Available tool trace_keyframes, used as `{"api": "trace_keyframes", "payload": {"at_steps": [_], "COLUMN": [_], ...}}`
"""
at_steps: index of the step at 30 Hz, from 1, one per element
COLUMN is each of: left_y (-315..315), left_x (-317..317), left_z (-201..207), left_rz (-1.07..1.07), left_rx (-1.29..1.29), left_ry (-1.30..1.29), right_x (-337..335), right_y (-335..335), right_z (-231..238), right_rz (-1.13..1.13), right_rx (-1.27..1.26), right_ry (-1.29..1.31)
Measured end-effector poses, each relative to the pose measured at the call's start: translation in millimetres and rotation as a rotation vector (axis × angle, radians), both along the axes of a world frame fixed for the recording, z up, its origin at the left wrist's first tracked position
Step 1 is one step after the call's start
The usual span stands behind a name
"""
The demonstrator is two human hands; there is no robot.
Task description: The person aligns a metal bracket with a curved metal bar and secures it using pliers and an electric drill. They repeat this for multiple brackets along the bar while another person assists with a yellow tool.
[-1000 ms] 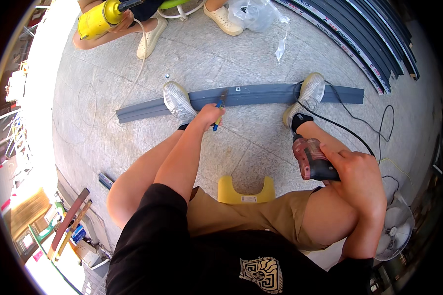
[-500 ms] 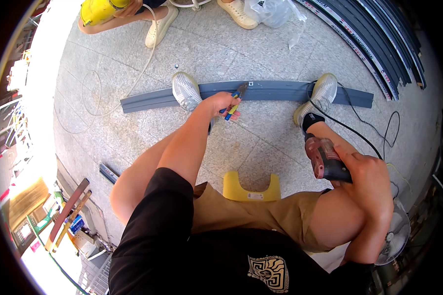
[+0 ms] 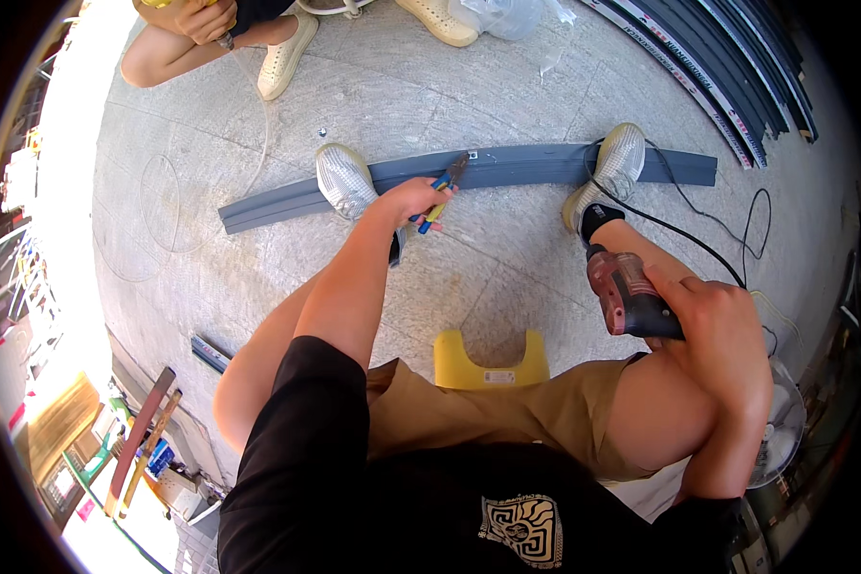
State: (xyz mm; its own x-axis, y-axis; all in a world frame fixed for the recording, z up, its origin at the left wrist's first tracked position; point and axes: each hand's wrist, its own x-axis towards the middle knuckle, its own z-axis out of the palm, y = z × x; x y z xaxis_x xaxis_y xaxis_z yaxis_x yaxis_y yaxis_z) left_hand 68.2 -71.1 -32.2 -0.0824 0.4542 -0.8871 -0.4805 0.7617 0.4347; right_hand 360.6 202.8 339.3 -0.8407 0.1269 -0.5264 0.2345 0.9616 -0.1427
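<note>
My left hand (image 3: 411, 201) is closed around a pair of pliers (image 3: 429, 215) with blue and yellow handles. The plier jaws rest at a small pale square piece (image 3: 473, 155) on a long dark grey profile strip (image 3: 517, 170), which lies across the floor under my two shoes. Over by my right knee, my right hand (image 3: 708, 311) grips a red and black power drill (image 3: 627, 292). The drill's nose points toward my right ankle, away from the strip.
A black cable (image 3: 703, 237) runs over my right shoe. Several dark profiles (image 3: 679, 77) lie at the far right. Between my legs stands a yellow stool (image 3: 488, 376). Another person's shoe (image 3: 285, 57) and hand (image 3: 206, 19) show at the far left; a clear plastic bag (image 3: 502, 17) lies nearby.
The whole view has shifted slightly. The other person's yellow object has moved mostly out of the top edge. My hands keep the pliers and drill in nearly the same places.
</note>
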Motion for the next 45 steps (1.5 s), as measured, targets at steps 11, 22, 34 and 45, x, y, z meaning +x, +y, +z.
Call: {"api": "trace_keyframes", "payload": {"at_steps": [11,22,34,45], "left_y": [4.5,-1.4,-6.3,1.6], "left_x": [5.3,-3.6,-12.2,-28.4], "left_z": [-2.1,-8.5,10.6,3.8], "left_rz": [-0.004,-0.079,-0.042,-0.214], "left_rx": [-0.052,-0.017,-0.002,-0.085], "left_ry": [0.040,0.016,-0.095,0.037], "right_x": [4.5,6.7,9.3,8.1], "right_y": [1.6,4.7,5.8,4.5], "right_z": [0.2,-1.3,-5.0,-2.6], "right_rz": [0.007,-0.006,-0.016,-0.021], "right_rx": [-0.007,-0.003,-0.009,-0.009], "right_ry": [0.023,0.008,0.027,0.026]}}
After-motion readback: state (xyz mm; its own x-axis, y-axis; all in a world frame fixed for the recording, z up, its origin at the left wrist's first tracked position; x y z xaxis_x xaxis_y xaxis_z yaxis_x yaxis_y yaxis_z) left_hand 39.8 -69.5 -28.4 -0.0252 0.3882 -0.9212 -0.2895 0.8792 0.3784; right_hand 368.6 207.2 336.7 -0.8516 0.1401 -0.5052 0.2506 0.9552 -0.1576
